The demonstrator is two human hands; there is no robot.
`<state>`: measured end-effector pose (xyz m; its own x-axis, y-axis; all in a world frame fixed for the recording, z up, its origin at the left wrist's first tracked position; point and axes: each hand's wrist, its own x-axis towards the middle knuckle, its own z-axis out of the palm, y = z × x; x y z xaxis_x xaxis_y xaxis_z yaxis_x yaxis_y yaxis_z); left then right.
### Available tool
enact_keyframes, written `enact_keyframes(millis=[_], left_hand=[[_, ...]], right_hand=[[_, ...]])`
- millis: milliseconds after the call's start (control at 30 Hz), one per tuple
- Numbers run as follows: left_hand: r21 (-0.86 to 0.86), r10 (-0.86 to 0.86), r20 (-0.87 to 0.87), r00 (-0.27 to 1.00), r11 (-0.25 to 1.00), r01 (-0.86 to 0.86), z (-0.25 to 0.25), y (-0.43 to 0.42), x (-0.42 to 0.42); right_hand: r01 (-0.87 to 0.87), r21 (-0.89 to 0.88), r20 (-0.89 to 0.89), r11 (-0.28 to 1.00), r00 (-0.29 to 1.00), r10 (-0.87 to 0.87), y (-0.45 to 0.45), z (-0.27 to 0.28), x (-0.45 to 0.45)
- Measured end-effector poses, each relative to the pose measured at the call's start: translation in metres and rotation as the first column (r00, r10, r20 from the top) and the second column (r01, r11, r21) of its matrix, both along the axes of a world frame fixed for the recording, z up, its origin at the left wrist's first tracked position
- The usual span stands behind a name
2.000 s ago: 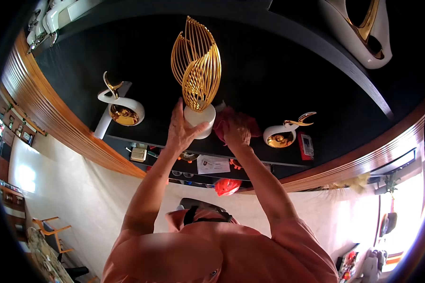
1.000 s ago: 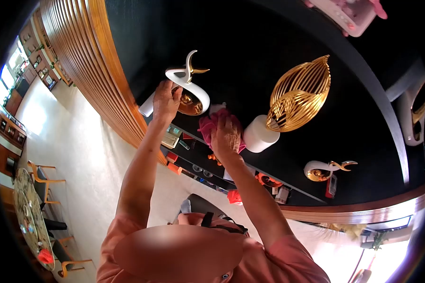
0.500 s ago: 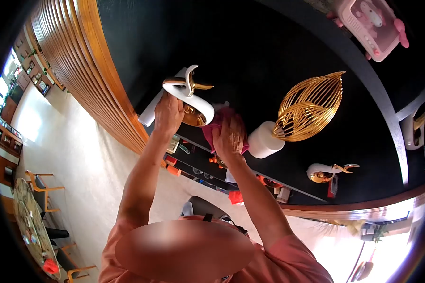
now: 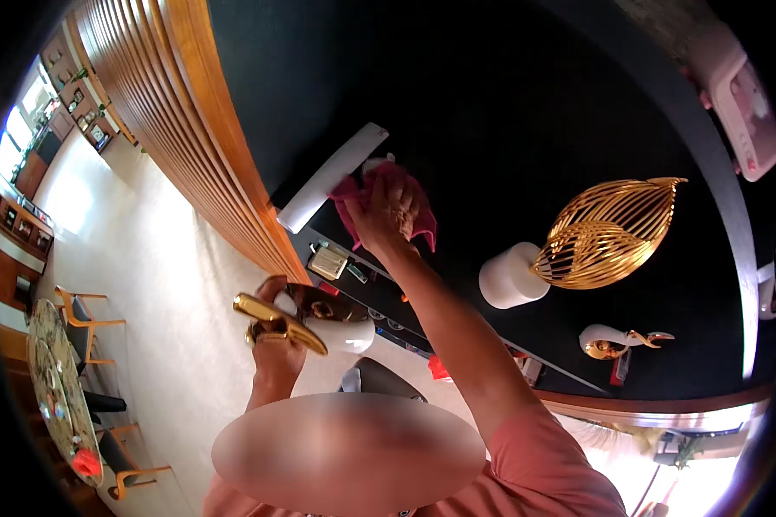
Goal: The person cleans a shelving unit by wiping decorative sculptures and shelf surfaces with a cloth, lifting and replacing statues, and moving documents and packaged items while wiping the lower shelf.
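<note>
My left hand (image 4: pixel 278 358) is wrapped round a white and gold ornament (image 4: pixel 341 334), held clear of the black counter (image 4: pixel 491 112). Gold curved pieces of it stick out over my fingers. My right hand (image 4: pixel 390 211) presses a magenta cloth (image 4: pixel 422 226) onto the counter, its fingers bent over the folds. Beside the cloth lies a long white block (image 4: pixel 332 177). To the right stands a gold wire leaf-shaped ornament (image 4: pixel 612 233) on a white round base (image 4: pixel 510 274).
A smaller white and gold ornament (image 4: pixel 603 340) stands at the right, and a pink appliance-like box (image 4: pixel 737 103) at the upper right. Small items, among them a beige box (image 4: pixel 328 260), sit on a lower shelf. A ribbed wooden panel (image 4: pixel 164 129) edges the left; chairs (image 4: pixel 82 314) stand beyond.
My left hand has lifted the ornament off the counter by the white block and brought it down towards me. My right hand has slid the cloth left and farther away, next to the block.
</note>
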<state>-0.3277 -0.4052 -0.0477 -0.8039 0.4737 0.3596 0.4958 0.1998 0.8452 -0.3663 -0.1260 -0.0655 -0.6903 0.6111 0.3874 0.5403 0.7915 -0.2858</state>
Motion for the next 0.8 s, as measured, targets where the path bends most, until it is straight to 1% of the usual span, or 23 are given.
enact_keyframes(millis=[33, 67, 100, 167, 233, 300, 333, 367, 400, 467, 500, 533, 567, 600, 633, 667, 700, 733, 767, 800], left_hand=[[-0.009, -0.005, -0.007, 1.0, 1.0, 0.005, -0.004, -0.01, 0.003], [-0.018, -0.01, -0.013, 1.0, 1.0, 0.01, -0.009, -0.019, 0.007], [0.094, -0.023, 0.071, 0.997, 0.995, 0.016, -0.014, -0.023, 0.012], [0.124, -0.003, 0.176, 0.984, 0.992, -0.019, -0.041, -0.033, 0.017], [0.17, 0.073, 0.242, 0.968, 0.979, -0.116, -0.022, -0.025, 0.029], [0.021, 0.162, -0.052, 0.985, 0.987, -0.161, 0.005, -0.022, 0.035], [0.019, 0.16, -0.043, 0.986, 0.987, -0.159, -0.001, -0.024, 0.037], [0.051, 0.16, -0.01, 0.987, 0.986, -0.159, -0.004, -0.025, 0.039], [0.031, 0.163, -0.018, 0.986, 0.986, -0.163, -0.006, -0.025, 0.041], [0.022, 0.143, -0.022, 0.989, 0.99, -0.142, 0.001, -0.024, 0.046], [0.044, 0.135, -0.036, 0.99, 0.99, -0.133, -0.007, -0.025, 0.046], [0.073, 0.145, -0.04, 0.989, 0.987, -0.141, -0.012, -0.024, 0.047], [0.095, 0.152, -0.039, 0.988, 0.985, -0.147, -0.018, -0.025, 0.048], [0.106, 0.137, 0.001, 0.991, 0.985, -0.137, -0.026, -0.028, 0.048], [0.224, 0.102, 0.162, 0.982, 0.965, -0.137, -0.04, -0.031, 0.051], [0.201, 0.105, 0.131, 0.986, 0.971, -0.13, -0.032, -0.032, 0.052], [0.177, 0.108, 0.099, 0.989, 0.976, -0.125, -0.025, -0.034, 0.052], [0.194, 0.07, 0.157, 0.985, 0.976, -0.101, -0.027, -0.037, 0.052], [0.212, 0.031, 0.213, 0.977, 0.974, -0.078, -0.028, -0.042, 0.052], [0.232, -0.006, 0.265, 0.964, 0.971, -0.058, -0.029, -0.048, 0.05]], right_hand=[[0.009, 0.006, -0.005, 1.0, 1.0, -0.009, -0.002, 0.001, -0.011], [0.013, -0.024, 0.017, 1.0, 1.0, -0.012, -0.003, 0.003, -0.02], [0.017, -0.053, 0.04, 0.998, 0.999, -0.015, -0.005, 0.01, -0.027], [0.006, -0.093, 0.069, 0.996, 0.998, 0.0, -0.006, 0.016, -0.037], [-0.021, -0.113, 0.074, 0.993, 0.997, 0.029, -0.003, 0.018, -0.046], [-0.071, -0.069, 0.142, 0.995, 0.987, 0.08, 0.015, 0.0, -0.066], [-0.093, -0.031, 0.193, 0.995, 0.976, 0.098, 0.022, -0.007, -0.072], [-0.119, 0.006, 0.242, 0.993, 0.964, 0.114, 0.028, -0.014, -0.077], [-0.141, 0.058, 0.307, 0.988, 0.944, 0.117, 0.034, -0.015, -0.079], [-0.221, 0.089, 0.276, 0.971, 0.942, 0.189, 0.052, -0.022, -0.081], [-0.277, 0.077, 0.181, 0.958, 0.948, 0.26, 0.065, -0.031, -0.08], [-0.332, 0.072, 0.086, 0.941, 0.942, 0.325, 0.075, -0.026, -0.076], [-0.235, 0.046, 0.143, 0.971, 0.964, 0.226, 0.085, -0.024, -0.068], [-0.134, 0.02, 0.206, 0.991, 0.97, 0.127, 0.089, -0.01, -0.053], [-0.034, -0.003, 0.272, 0.999, 0.962, 0.033, 0.09, 0.004, -0.036], [0.126, -0.086, 0.25, 0.988, 0.963, -0.101, 0.095, 0.02, -0.015], [0.28, -0.169, 0.237, 0.945, 0.942, -0.236, 0.105, 0.031, 0.007], [0.484, -0.1, 0.223, 0.869, 0.862, -0.454, 0.113, 0.028, 0.029], [0.665, -0.036, 0.193, 0.746, 0.737, -0.648, 0.12, 0.023, 0.051], [0.756, -0.049, 0.066, 0.652, 0.654, -0.753, 0.144, 0.004, 0.07]])
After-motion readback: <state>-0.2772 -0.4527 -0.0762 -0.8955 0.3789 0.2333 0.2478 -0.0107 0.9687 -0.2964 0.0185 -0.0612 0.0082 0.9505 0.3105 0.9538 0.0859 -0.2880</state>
